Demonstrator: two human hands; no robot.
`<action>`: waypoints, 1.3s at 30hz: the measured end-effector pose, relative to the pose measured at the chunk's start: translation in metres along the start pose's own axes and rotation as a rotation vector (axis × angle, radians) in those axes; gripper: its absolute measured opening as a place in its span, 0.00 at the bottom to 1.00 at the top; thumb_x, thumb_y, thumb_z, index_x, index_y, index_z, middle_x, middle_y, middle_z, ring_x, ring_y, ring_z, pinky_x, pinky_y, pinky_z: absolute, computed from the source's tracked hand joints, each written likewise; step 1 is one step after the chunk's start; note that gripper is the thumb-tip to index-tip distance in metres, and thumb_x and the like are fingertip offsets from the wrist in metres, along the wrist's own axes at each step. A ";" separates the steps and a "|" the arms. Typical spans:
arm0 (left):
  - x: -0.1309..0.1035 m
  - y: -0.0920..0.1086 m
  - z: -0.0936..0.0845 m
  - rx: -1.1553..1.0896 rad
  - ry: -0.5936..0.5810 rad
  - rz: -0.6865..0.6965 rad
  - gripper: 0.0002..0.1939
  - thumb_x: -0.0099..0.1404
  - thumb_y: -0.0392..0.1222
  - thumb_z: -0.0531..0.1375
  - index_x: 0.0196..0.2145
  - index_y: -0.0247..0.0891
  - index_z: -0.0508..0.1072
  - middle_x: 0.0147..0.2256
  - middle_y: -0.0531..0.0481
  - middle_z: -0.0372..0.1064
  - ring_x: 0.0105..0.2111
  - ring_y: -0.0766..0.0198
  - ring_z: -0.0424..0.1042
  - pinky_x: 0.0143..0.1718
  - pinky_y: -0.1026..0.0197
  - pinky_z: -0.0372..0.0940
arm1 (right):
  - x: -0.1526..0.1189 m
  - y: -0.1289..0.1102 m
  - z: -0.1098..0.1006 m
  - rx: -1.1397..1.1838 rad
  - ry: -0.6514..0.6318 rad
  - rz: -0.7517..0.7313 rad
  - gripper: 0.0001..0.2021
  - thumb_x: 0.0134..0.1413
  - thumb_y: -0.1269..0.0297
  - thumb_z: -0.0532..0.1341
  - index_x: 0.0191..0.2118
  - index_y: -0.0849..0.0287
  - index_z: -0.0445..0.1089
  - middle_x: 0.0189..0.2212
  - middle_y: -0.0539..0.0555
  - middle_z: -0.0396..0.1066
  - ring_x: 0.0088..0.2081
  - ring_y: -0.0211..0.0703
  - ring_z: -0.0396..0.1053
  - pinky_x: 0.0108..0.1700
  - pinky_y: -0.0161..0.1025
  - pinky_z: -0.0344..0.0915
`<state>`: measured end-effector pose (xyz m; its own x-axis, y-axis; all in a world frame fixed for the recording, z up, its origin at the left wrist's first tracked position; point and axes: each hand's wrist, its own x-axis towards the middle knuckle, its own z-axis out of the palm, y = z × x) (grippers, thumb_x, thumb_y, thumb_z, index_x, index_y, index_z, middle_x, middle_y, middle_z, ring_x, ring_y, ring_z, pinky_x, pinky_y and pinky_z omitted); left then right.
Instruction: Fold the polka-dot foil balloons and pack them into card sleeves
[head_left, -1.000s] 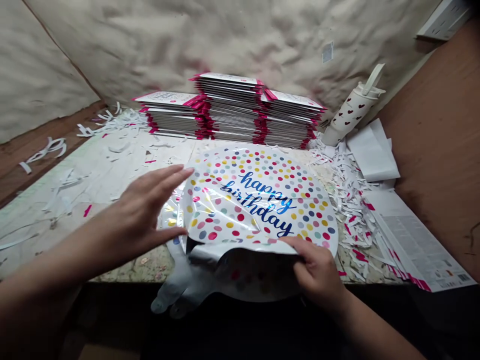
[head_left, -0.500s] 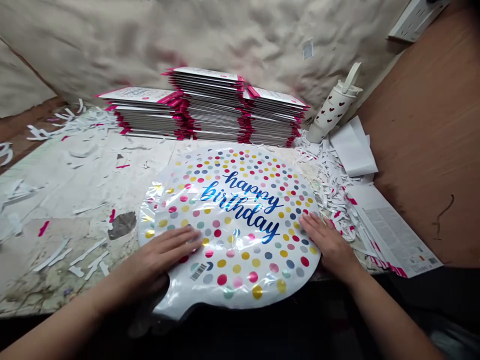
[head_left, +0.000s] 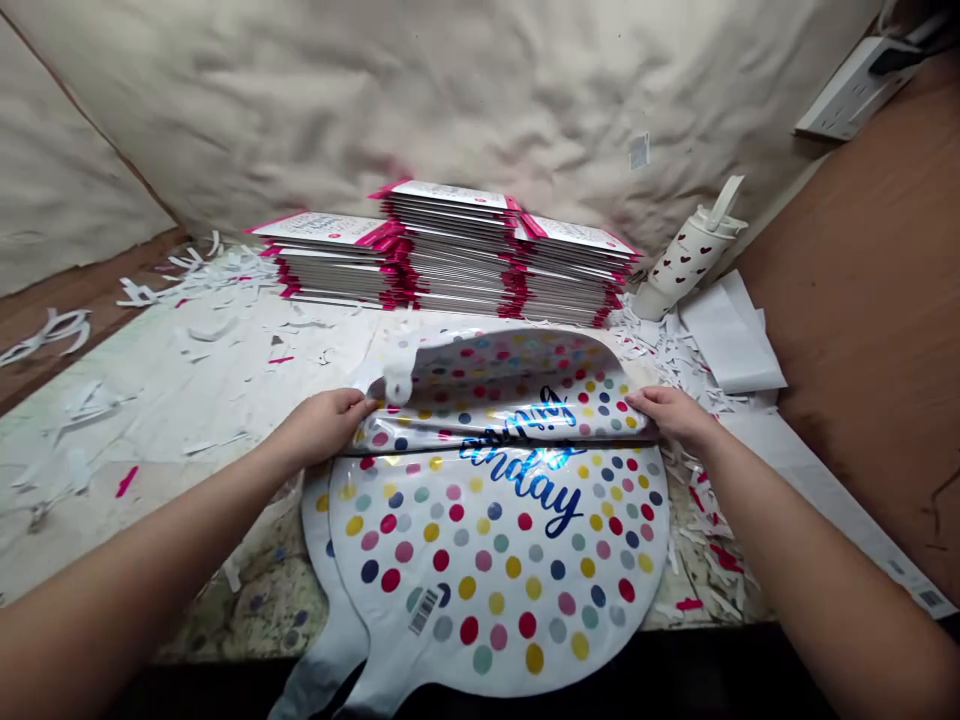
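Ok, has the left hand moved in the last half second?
Yes: the left hand has moved forward, closer to the stacks of pink-edged packs at the back.

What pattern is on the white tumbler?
Dark red hearts dot the tumbler, seen best in the head view, the only one.

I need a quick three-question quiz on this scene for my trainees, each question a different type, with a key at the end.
1. How many stacks are near the wall?
2. True or false: the left hand and the right hand both grip a balloon.
3. Seen from the person's side, where is the bottle?
a) left of the stacks
b) right of the stacks
c) on top of the stacks

Key: 1. Three; 2. True; 3. b
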<state>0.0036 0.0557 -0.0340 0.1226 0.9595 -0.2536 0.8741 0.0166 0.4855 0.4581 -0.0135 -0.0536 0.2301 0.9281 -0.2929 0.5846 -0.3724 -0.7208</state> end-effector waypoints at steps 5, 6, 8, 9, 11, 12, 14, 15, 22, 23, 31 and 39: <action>-0.023 0.017 0.031 0.445 0.339 0.343 0.26 0.66 0.48 0.43 0.56 0.31 0.60 0.52 0.34 0.62 0.53 0.46 0.59 0.52 0.45 0.55 | 0.029 -0.008 0.011 -0.199 0.115 0.040 0.16 0.48 0.50 0.56 0.29 0.60 0.69 0.19 0.50 0.67 0.21 0.38 0.64 0.23 0.35 0.59; -0.033 0.017 0.040 0.465 0.276 0.448 0.27 0.66 0.49 0.43 0.57 0.31 0.59 0.56 0.35 0.57 0.56 0.48 0.56 0.55 0.47 0.52 | 0.032 -0.010 0.008 -0.245 0.144 0.051 0.17 0.46 0.49 0.58 0.29 0.60 0.69 0.20 0.51 0.67 0.23 0.40 0.65 0.26 0.36 0.61; -0.050 0.014 0.057 0.473 0.110 0.561 0.29 0.66 0.52 0.44 0.59 0.33 0.57 0.60 0.38 0.51 0.59 0.48 0.50 0.57 0.46 0.50 | 0.035 -0.018 0.004 -0.333 0.217 0.088 0.21 0.42 0.47 0.61 0.33 0.62 0.70 0.25 0.56 0.70 0.31 0.50 0.68 0.33 0.43 0.63; -0.057 0.011 0.063 0.478 0.064 0.572 0.30 0.65 0.54 0.45 0.60 0.35 0.55 0.61 0.39 0.48 0.60 0.46 0.47 0.57 0.44 0.49 | 0.034 -0.025 0.004 -0.376 0.274 0.110 0.24 0.41 0.45 0.61 0.36 0.64 0.70 0.29 0.61 0.71 0.36 0.56 0.68 0.37 0.48 0.63; -0.064 0.006 0.072 0.489 0.049 0.556 0.31 0.64 0.57 0.45 0.62 0.44 0.50 0.63 0.41 0.43 0.61 0.40 0.42 0.56 0.37 0.45 | 0.023 -0.046 0.018 -0.459 0.397 0.060 0.32 0.46 0.43 0.57 0.47 0.70 0.65 0.38 0.71 0.69 0.44 0.67 0.65 0.44 0.59 0.59; -0.066 0.004 0.074 0.494 0.053 0.544 0.30 0.64 0.58 0.45 0.62 0.49 0.48 0.63 0.42 0.41 0.61 0.38 0.39 0.55 0.34 0.43 | 0.013 -0.058 0.032 -0.492 0.429 -0.035 0.34 0.50 0.44 0.53 0.51 0.73 0.61 0.43 0.75 0.66 0.48 0.70 0.62 0.46 0.63 0.56; -0.066 0.003 0.075 0.502 0.050 0.523 0.28 0.65 0.58 0.45 0.61 0.55 0.47 0.64 0.43 0.38 0.61 0.35 0.37 0.53 0.31 0.42 | -0.016 -0.082 0.072 -0.519 0.337 -0.393 0.34 0.58 0.47 0.45 0.57 0.76 0.53 0.52 0.78 0.59 0.55 0.68 0.57 0.51 0.64 0.53; -0.065 0.003 0.075 0.507 0.050 0.513 0.28 0.64 0.58 0.45 0.61 0.57 0.47 0.64 0.42 0.39 0.61 0.34 0.37 0.52 0.30 0.41 | -0.032 -0.091 0.095 -0.519 0.230 -0.522 0.33 0.58 0.46 0.44 0.59 0.69 0.52 0.56 0.70 0.57 0.57 0.61 0.55 0.55 0.59 0.53; -0.064 0.005 0.070 0.511 0.020 0.459 0.28 0.63 0.59 0.45 0.60 0.57 0.50 0.63 0.43 0.40 0.61 0.35 0.38 0.51 0.30 0.42 | -0.077 -0.042 0.103 -0.641 0.081 -0.456 0.32 0.58 0.46 0.46 0.62 0.61 0.50 0.61 0.56 0.51 0.61 0.53 0.48 0.61 0.51 0.41; -0.064 0.010 0.068 0.507 0.006 0.440 0.28 0.63 0.60 0.45 0.60 0.55 0.51 0.63 0.43 0.41 0.61 0.35 0.38 0.51 0.29 0.43 | -0.077 -0.027 0.085 -0.653 0.161 -0.351 0.32 0.59 0.48 0.44 0.61 0.69 0.50 0.60 0.65 0.51 0.61 0.59 0.47 0.60 0.58 0.39; -0.064 0.096 0.105 0.476 0.008 0.465 0.39 0.62 0.62 0.43 0.62 0.31 0.48 0.63 0.36 0.40 0.62 0.43 0.39 0.58 0.43 0.44 | -0.087 -0.008 0.073 -0.564 0.185 -0.228 0.29 0.54 0.47 0.52 0.59 0.53 0.56 0.58 0.60 0.56 0.60 0.58 0.48 0.60 0.55 0.42; -0.063 0.097 0.124 0.453 -0.023 0.443 0.46 0.58 0.69 0.41 0.63 0.30 0.46 0.63 0.37 0.38 0.61 0.36 0.36 0.57 0.36 0.39 | -0.046 -0.086 0.060 -0.131 0.369 -0.164 0.34 0.61 0.49 0.36 0.64 0.66 0.27 0.64 0.62 0.37 0.63 0.44 0.42 0.59 0.44 0.51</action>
<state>0.1388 -0.0380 -0.0750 0.5240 0.8417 -0.1301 0.8497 -0.5061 0.1476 0.3501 -0.0247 -0.0154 0.3753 0.9234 0.0805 0.7250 -0.2383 -0.6462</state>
